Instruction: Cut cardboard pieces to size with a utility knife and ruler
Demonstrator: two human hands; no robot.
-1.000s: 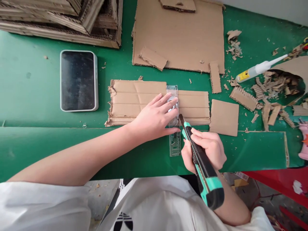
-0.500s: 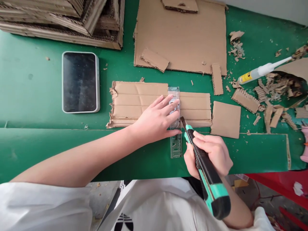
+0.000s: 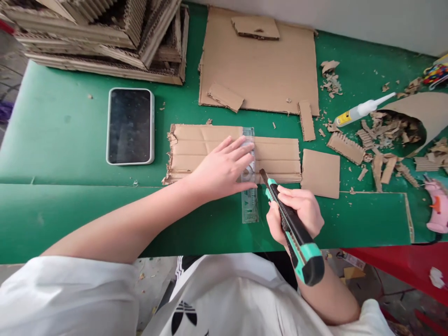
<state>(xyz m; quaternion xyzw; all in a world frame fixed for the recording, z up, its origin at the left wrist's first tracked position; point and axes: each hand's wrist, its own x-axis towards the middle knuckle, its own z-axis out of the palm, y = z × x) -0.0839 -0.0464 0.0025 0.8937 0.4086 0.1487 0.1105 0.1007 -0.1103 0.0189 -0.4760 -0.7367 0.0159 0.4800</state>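
My left hand [image 3: 229, 164] lies flat with fingers spread on a clear plastic ruler [image 3: 249, 207], pressing it across a strip of cardboard [image 3: 196, 148]. The ruler stands upright to the strip's length and sticks out below its near edge. In my right hand [image 3: 304, 211] is a green and black utility knife [image 3: 296, 233], fingers wrapped round its handle. Its blade tip is close to the cardboard's near part, a little right of the ruler; whether it touches I cannot tell. A square cardboard piece [image 3: 320, 173] lies just right of the strip.
A phone-like device with a dark screen [image 3: 129, 126] lies at left. Stacked cardboard frames [image 3: 105, 65] stand behind it. A large cardboard sheet [image 3: 259, 70] is at the back. Rightward are a glue bottle [image 3: 360, 111], many scraps [image 3: 346, 148], a cardboard tube [image 3: 434, 107] and a pink tool [image 3: 437, 205].
The camera view has shifted, showing more of the table's left and back. The knife blade sits slightly farther from the ruler; my left hand still holds the ruler down.
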